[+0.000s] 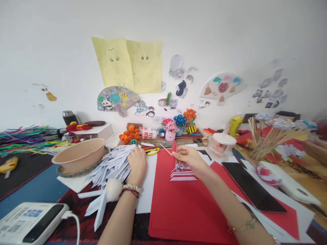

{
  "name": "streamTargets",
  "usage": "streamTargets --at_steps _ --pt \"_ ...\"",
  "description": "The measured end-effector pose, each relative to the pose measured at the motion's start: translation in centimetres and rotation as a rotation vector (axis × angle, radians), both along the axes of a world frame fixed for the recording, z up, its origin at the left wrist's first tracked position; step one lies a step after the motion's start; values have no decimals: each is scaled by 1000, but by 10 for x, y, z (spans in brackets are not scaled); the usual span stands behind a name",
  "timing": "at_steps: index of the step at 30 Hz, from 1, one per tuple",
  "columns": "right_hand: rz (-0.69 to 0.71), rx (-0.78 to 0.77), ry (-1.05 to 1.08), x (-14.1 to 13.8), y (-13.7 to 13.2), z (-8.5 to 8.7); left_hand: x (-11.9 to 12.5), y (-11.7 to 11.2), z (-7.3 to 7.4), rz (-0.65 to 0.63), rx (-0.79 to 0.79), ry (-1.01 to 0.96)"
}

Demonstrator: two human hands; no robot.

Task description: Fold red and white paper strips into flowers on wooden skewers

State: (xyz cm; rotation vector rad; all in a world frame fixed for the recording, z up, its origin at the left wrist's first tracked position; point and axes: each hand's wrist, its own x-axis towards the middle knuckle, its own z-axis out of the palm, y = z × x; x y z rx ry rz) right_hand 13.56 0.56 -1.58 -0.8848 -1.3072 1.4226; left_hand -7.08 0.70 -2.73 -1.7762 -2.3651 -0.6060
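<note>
My right hand (190, 158) is pinched around a thin wooden stick (165, 149), above a stack of red paper (184, 211). A narrow red paper strip (174, 148) stands up at its fingertips. Below the fingers, several red-and-white paper strips (184, 176) lie in rows on the red paper. My left hand (138, 161) rests with curled fingers at the right edge of a heap of folded white paper strips (111, 166). Its fingertips are partly hidden, so what they hold does not show. A fluffy white ball (114, 190) sits by the left wrist.
Left of the heap stands a beige bowl (79, 154); a white power bank (33, 221) with a cable lies nearer. Yellow-handled scissors (152, 151) lie behind. On the right are a black phone (252, 185), a lidded tub (221, 145), a glue gun (288, 182) and wooden sticks (265, 143).
</note>
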Motion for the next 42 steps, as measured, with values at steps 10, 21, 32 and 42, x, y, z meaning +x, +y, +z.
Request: streamTargets --at_steps 10,21,32,42 --pt "4 10 -7 -2 -3 4 2 -5 16 -50 48 8" --pt "-170 94 73 -1 1 2 40 -18 30 -652 118 -379" --pt "-177 132 11 1 3 1 51 -25 17 -784 163 -320" --pt "-118 208 -62 4 1 -3 55 -27 14 -830 137 -417"
